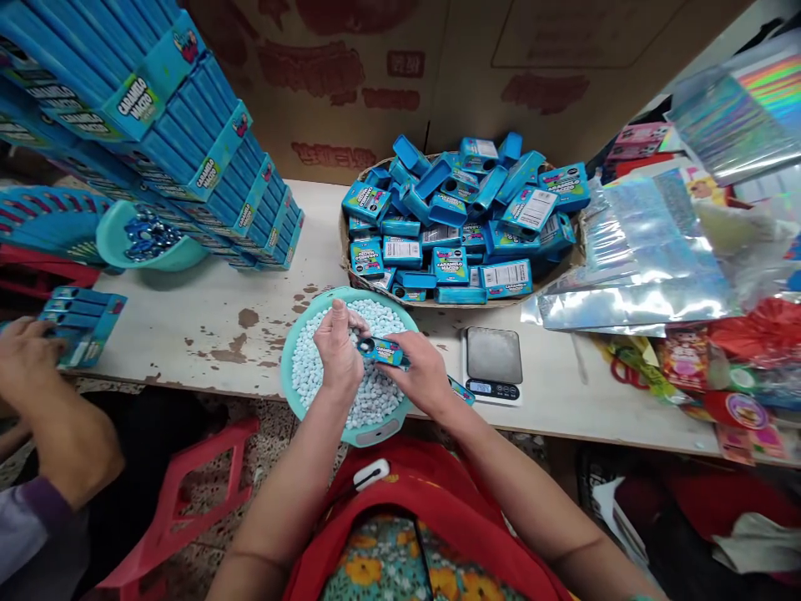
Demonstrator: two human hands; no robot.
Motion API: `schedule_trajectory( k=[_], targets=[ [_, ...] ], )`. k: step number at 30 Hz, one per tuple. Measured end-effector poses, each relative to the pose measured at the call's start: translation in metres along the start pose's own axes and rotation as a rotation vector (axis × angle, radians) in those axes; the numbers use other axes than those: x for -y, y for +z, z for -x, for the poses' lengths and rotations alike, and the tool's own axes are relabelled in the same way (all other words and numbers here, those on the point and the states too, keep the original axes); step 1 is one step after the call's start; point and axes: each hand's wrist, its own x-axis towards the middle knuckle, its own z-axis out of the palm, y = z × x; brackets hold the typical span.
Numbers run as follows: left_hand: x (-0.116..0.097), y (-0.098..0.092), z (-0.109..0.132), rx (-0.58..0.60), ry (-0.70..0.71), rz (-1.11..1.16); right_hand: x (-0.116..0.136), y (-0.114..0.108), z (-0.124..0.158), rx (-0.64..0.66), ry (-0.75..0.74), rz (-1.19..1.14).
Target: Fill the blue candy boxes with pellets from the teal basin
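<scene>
Your right hand (424, 367) grips a small blue printed cardboard box (386, 353) reading "Caramelo Macizo", holding it on its side above the round teal plastic bowl (287, 367) on the table in front of you. Your left hand (340, 355) is curled beside the box's left end, thumb pointing up; its fingers are partly hidden, so I cannot tell whether they grip anything. Beneath both hands, small white candy pieces (311, 361) fill the bowl. To the right of your right hand sits a flat digital scale with a grey plate (494, 355), its display lit, and another blue printed box (461, 390) shows partly behind your right wrist. Beyond the bowl, a low brown cardboard tray (346, 250) is heaped with loose blue boxes (449, 265). At far left, a co-worker's hand (22, 355) touches a blue display carton (91, 334).
</scene>
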Motion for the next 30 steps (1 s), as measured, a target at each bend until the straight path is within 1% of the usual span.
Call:
schedule_trajectory(
  k=[6, 9, 11, 13, 15, 16, 18, 20, 21, 23, 24, 26, 28, 30],
  targets=[
    [0.006, 0.004, 0.000, 0.019, 0.040, 0.012, -0.002, 0.001, -0.002, 0.007, 0.012, 0.036],
    [0.006, 0.007, -0.002, 0.019, 0.012, 0.008, -0.004, 0.003, -0.003, 0.000, 0.030, 0.041],
    [0.005, 0.008, -0.006, 0.027, -0.030, 0.006, -0.006, 0.002, -0.003, -0.016, 0.052, 0.013],
    [0.004, 0.004, -0.012, 0.030, -0.070, -0.006, -0.009, -0.004, 0.000, -0.038, 0.086, -0.071],
    [0.006, -0.008, -0.019, 0.011, -0.067, -0.105, -0.016, -0.017, 0.008, -0.087, 0.165, -0.178],
    [0.008, -0.018, -0.023, 0.023, -0.053, -0.224, -0.022, -0.027, 0.014, -0.130, 0.221, -0.217],
    [0.016, -0.040, -0.030, 0.124, -0.005, -0.566, -0.040, -0.047, 0.030, -0.260, 0.354, -0.233],
    [0.025, -0.061, -0.035, 0.249, 0.047, -0.880, -0.067, -0.066, 0.050, -0.419, 0.480, -0.178],
    [0.029, -0.070, -0.036, 0.272, 0.072, -0.973, -0.083, -0.074, 0.059, -0.487, 0.528, -0.140],
    [0.036, -0.080, -0.035, 0.233, 0.099, -1.028, -0.115, -0.084, 0.076, -0.570, 0.604, -0.075],
    [0.038, -0.082, -0.034, 0.205, 0.092, -1.025, -0.131, -0.086, 0.082, -0.586, 0.632, -0.057],
    [0.040, -0.078, -0.031, 0.192, 0.064, -1.011, -0.154, -0.088, 0.092, -0.591, 0.665, -0.061],
    [0.040, -0.071, -0.028, 0.205, 0.054, -1.008, -0.166, -0.087, 0.100, -0.605, 0.649, -0.085],
    [0.040, -0.065, -0.028, 0.209, 0.058, -1.008, -0.168, -0.089, 0.109, -0.629, 0.609, -0.088]
  ],
)
